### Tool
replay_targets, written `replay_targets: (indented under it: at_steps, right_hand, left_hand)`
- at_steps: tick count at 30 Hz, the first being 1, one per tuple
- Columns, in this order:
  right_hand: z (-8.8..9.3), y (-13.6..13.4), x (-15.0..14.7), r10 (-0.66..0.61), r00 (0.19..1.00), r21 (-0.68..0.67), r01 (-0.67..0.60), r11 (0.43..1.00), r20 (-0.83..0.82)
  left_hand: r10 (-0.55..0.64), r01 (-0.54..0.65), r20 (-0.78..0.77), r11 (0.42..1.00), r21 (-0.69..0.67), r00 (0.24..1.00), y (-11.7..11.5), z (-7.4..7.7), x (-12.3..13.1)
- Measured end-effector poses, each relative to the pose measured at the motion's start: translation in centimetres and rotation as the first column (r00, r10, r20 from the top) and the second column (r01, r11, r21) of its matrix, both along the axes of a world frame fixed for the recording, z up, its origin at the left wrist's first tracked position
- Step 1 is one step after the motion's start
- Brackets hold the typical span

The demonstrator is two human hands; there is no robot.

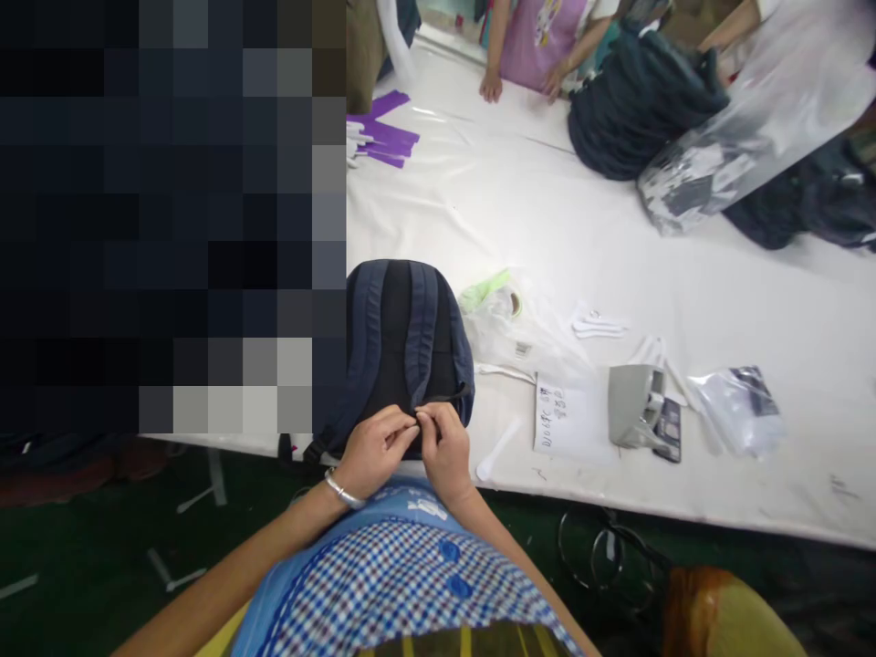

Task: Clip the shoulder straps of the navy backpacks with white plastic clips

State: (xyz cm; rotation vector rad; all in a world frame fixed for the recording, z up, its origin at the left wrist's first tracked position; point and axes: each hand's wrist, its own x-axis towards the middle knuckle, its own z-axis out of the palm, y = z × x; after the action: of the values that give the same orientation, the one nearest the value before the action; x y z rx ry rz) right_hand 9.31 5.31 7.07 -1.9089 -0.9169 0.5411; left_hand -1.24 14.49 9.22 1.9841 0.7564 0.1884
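A dark navy backpack lies at the table's near edge with its shoulder straps facing up. My left hand, with a silver bracelet at the wrist, is closed in a pinch at the lower end of a shoulder strap. Close beside it, my right hand pinches the same spot, thumb against forefinger. The fingertips nearly meet over a thin dark piece of the strap. Exactly what lies between them is mostly hidden by the fingers.
A plastic bag with a tape roll, a handwritten paper, a grey device and a clear packet lie rightward. Purple strips lie at the far left. Dark bags stand opposite, near other people. Pixelated blocks cover the upper left.
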Motion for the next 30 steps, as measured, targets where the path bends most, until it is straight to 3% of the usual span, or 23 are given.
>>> replay_targets:
  at_steps: [7, 13, 19, 21, 24, 28, 30]
  right_hand:
    - [1.0, 0.5, -1.0, -0.092, 0.996, -0.055, 0.091, 0.994, -0.009]
    - [1.7, 1.3, 1.1, -0.022, 0.975, 0.032, 0.03, 0.999, -0.222]
    - [-0.6, 0.6, 4.9, -0.103, 0.989, 0.012, 0.102, 0.995, 0.106]
    - [-1.6, 0.5, 5.6, 0.011, 0.99, -0.039, -0.006, 0.999, 0.138]
    - [-2.1, 0.6, 6.1, 0.16, 0.984, -0.107, -0.152, 0.983, 0.074]
    - [-1.8, 0.7, 6.3, 0.1, 0.995, -0.113, -0.101, 0.988, -0.015]
    - [-2.7, 0.6, 6.4, 0.086, 0.995, -0.093, -0.09, 0.992, -0.043]
  left_hand:
    - [-0.068, 0.066, 0.035, 0.996, 0.054, 0.997, 0.3, 0.8, -0.4]
    - [0.112, -0.107, 0.044, 0.989, -0.099, 0.993, 2.3, 1.2, -0.3]
    - [0.211, -0.191, 0.049, 0.947, -0.26, 0.976, 7.0, 2.0, -1.6]
    - [0.227, -0.209, 0.007, 0.91, -0.358, 0.974, 7.8, 2.5, -1.6]
    - [0.323, -0.291, -0.029, 0.808, -0.513, 0.946, 8.2, 3.0, -1.0]
    - [0.467, -0.394, -0.059, 0.664, -0.635, 0.882, 9.0, 3.4, 0.1]
    - [0.471, -0.394, -0.058, 0.657, -0.643, 0.88, 9.4, 3.6, 0.7]
